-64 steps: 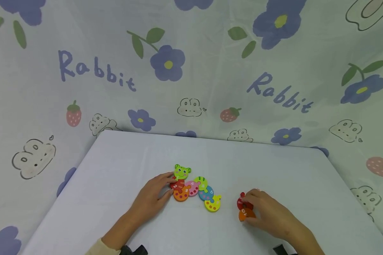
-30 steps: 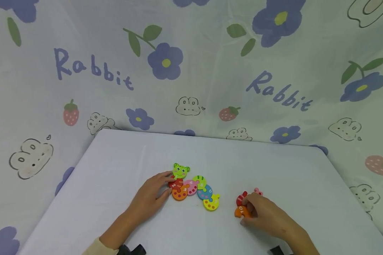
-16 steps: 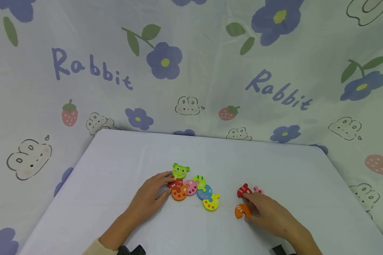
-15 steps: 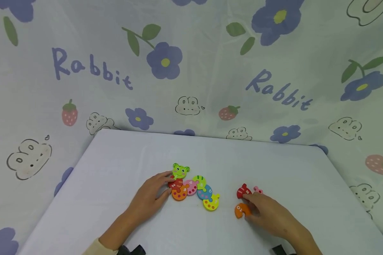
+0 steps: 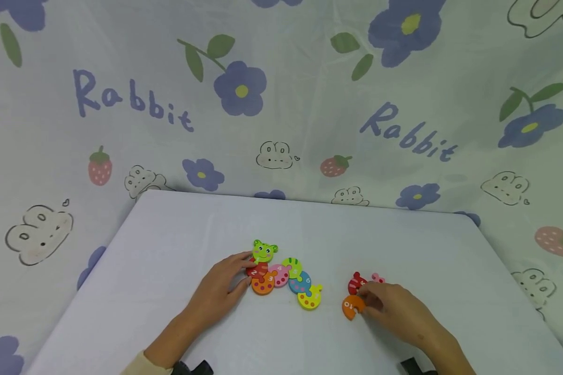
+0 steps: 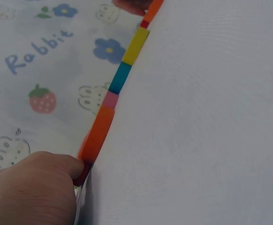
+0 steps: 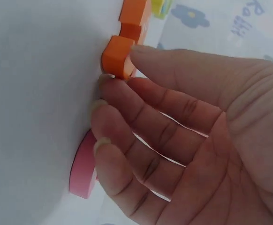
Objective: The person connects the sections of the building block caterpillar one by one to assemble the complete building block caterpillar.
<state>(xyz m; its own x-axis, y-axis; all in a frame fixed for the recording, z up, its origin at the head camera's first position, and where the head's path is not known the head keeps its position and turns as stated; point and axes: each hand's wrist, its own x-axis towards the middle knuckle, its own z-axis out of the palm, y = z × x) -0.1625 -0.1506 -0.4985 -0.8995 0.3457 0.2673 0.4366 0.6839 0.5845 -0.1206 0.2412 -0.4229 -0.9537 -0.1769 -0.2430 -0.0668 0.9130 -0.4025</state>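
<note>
Seven linked pieces, head view: a chain (image 5: 279, 277) on the white worktop (image 5: 192, 224), running from green face piece (image 5: 264, 252) through red piece 2 (image 5: 258, 271), orange piece 3 (image 5: 261, 286), pink piece 4 (image 5: 279, 280), striped green piece (image 5: 292, 266) and blue piece 6 (image 5: 299, 284) to yellow end piece (image 5: 308, 301), whose knob points away, unlinked.
Loose group, head view: well apart from the chain, on the right hand's side. Striped red piece (image 5: 354, 286), orange arch piece (image 5: 352, 305) marked what looks like 10, pink loose piece (image 5: 377, 278) mostly covered.
Left hand, head view: (image 5: 220, 286) fingers relaxed, resting at red piece 2; seems only to steady that end.
Right hand, head view: (image 5: 389, 310) pinching the orange arch piece between thumb and index finger.
Backdrop, head view: rabbit-print cloth (image 5: 300, 104) behind the worktop.
Chain edge, left wrist view: coloured sides in a row; thumb touches near the red and orange end.
Pinch, right wrist view: thumb against one end of the orange arch piece, index behind, other fingers curved; pink loose piece just beside the little finger.
Step, judged: sorting or turning the loose pieces; none joined to the chain.
Next move, judged: calls for the striped red piece, apparently 8, parted from its neighbours, its notch lined up with the yellow knob, the chain kept still.
</note>
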